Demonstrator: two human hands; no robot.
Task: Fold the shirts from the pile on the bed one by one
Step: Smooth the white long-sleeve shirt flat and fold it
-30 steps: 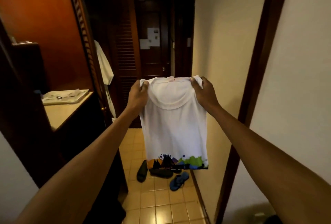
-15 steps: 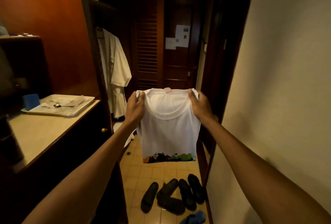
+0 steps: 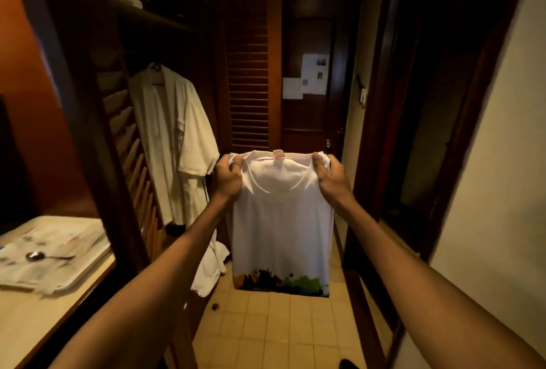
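Both hands, left hand (image 3: 227,177) and right hand (image 3: 331,182), are pinching the shirt (image 3: 280,221) by its shoulders. Keeping them level should be helping it hang straight.

Dim warm light, dark shadowed corners, blurred and bowed frame edges.

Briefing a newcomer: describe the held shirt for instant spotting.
Before the brown louvred wooden door, the left hand and right hand hold up a white T-shirt by its shoulders. Unlike the cream bathrobe hanging left, its hem carries a colourful print.
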